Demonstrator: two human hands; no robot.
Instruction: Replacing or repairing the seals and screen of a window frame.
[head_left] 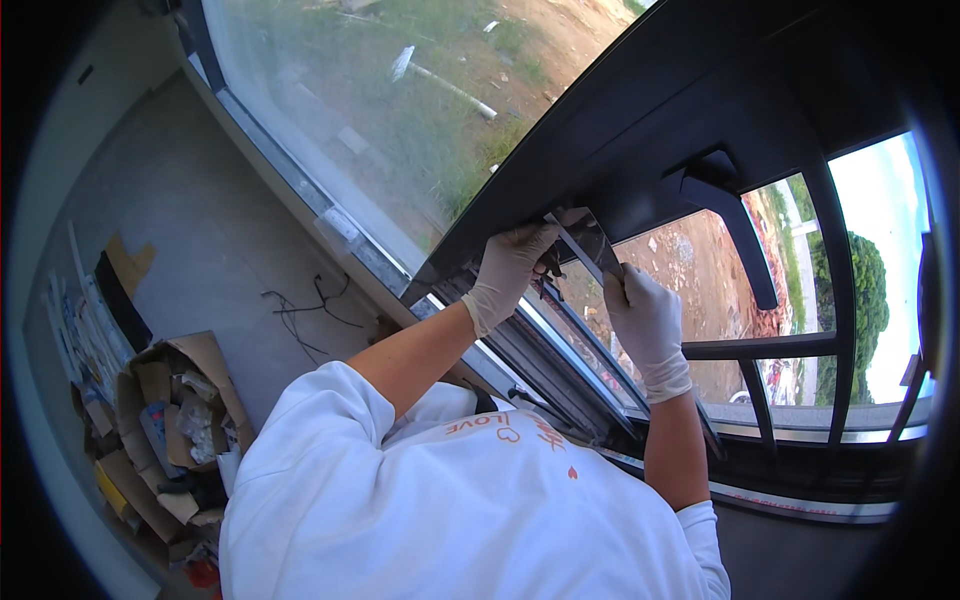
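Observation:
Both hands wear thin whitish gloves. My left hand (pixel 512 272) is closed, its thumb and fingers pinching the upper left end of a flat, dark, shiny piece with a pale straight edge (pixel 592 243). Gripping the lower right end of that piece is my right hand (pixel 645 325), thumb and fingers bent around it. Something small and dark shows below my left fingertips, too unclear to name. The piece is held close against the black window frame (pixel 640 150); whether it touches the frame I cannot tell. A black handle (pixel 740 225) sits on the frame, right of my hands.
Window tracks (pixel 560 350) run below my hands, with black bars (pixel 765 347) to the right. Left, an open cardboard box (pixel 190 400) holds plastic-wrapped items, beside long white strips (pixel 88 300). Thin dark wires (pixel 310 310) lie on the grey floor (pixel 215 220).

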